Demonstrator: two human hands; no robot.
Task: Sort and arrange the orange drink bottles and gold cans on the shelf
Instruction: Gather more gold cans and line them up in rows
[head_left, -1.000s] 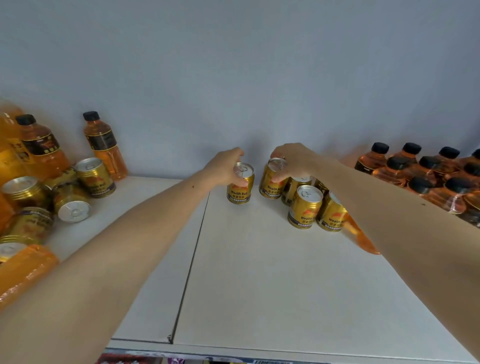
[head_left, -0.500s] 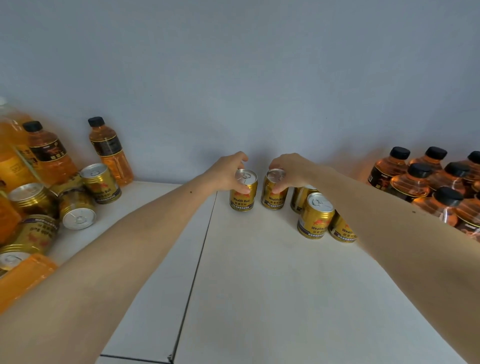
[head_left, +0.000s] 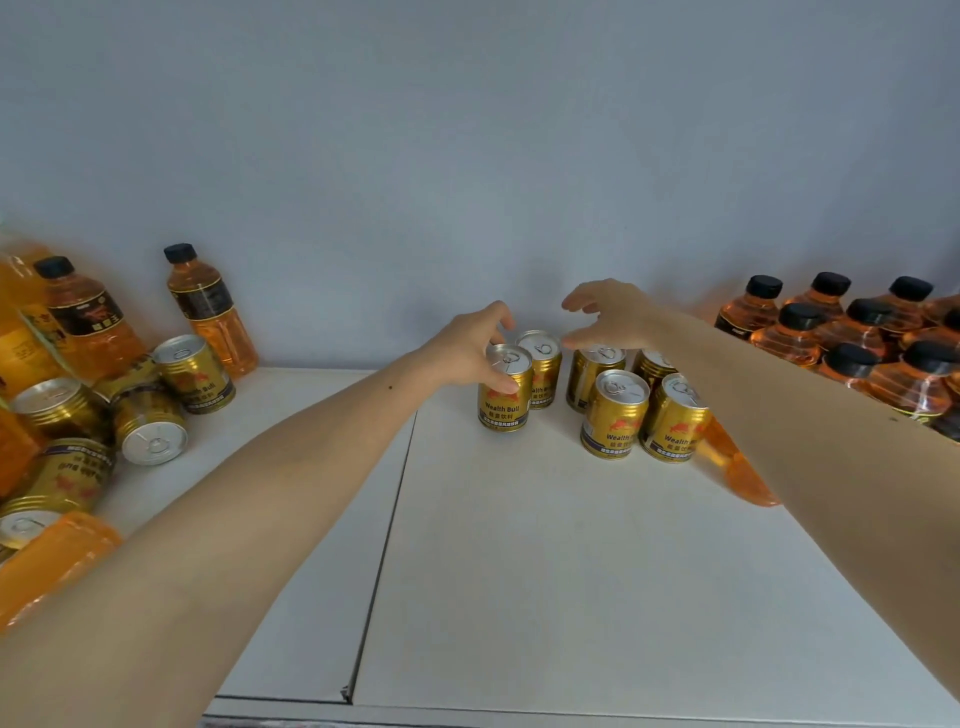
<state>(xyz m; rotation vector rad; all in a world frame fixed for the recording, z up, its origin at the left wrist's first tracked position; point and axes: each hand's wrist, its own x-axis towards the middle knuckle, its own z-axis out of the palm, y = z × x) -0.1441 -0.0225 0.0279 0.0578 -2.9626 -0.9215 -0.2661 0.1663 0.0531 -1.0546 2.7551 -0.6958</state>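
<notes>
My left hand (head_left: 467, 348) is curled over the front-left gold can (head_left: 505, 387), thumb and fingertips pinching it round the rim. The can stands upright on the shelf (head_left: 519, 571), a little in from the back edge and just right of the seam between the two boards. Directly behind it, touching or nearly so, stands a second can (head_left: 543, 366). My right hand (head_left: 610, 317) hovers above and just right of that one, fingers spread and loosely bent, holding nothing.

To the right sit four more upright cans (head_left: 618, 410) in a two-by-two block, with a gap between them and my pair. I judge that gap is what the next move turns on: the held can's long axis is vertical, so it should slide sideways to the right, toward the block, without tipping, and the left hand is already on it. The right hand is nearer the rear can and could drop onto it.

Along the right edge stand the grouped orange bottles (head_left: 857, 332), black caps up; one bottle (head_left: 737, 467) lies on its side under my right forearm. At the left edge more cans (head_left: 150, 431) and bottles (head_left: 208, 312) lie jumbled, still unsorted, I reckon.
</notes>
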